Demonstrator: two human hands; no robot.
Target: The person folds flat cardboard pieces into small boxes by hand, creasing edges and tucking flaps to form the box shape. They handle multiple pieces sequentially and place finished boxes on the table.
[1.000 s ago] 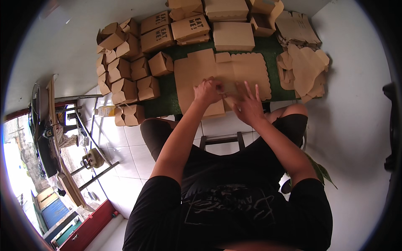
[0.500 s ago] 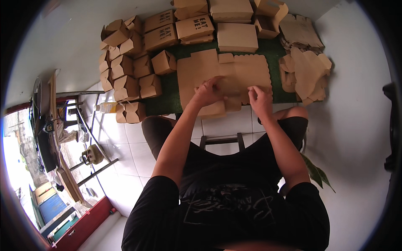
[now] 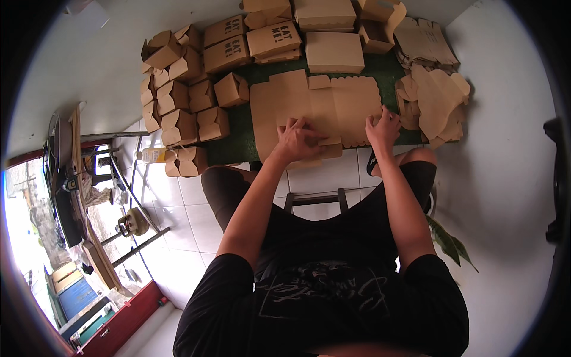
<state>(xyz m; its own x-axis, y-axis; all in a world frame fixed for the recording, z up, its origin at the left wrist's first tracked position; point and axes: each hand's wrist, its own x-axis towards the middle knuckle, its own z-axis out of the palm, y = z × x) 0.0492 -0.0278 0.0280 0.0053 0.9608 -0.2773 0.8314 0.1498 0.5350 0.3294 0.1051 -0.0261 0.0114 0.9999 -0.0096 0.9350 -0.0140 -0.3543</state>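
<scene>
A flat brown cardboard box blank (image 3: 351, 98), with a scalloped right edge and small side flaps, lies unfolded in front of me on the green tabletop. My left hand (image 3: 295, 141) rests on its near middle part, fingers spread beside a small near flap (image 3: 329, 141). At the blank's near right corner is my right hand (image 3: 385, 128), its thumb over the cardboard and its index finger at the scalloped edge. The curled fingers hide part of that corner.
Folded small boxes (image 3: 178, 122) stand stacked at the left. Larger closed boxes (image 3: 335, 52) line the back, beside an open box (image 3: 377, 33). Flat blanks (image 3: 440, 98) pile up at the right. A bottle with yellow liquid (image 3: 153, 155) stands at the left edge.
My right hand has moved right, from the middle of the right panel to its scalloped edge. My left hand has shifted slightly and its fingers have spread over the cardboard.
</scene>
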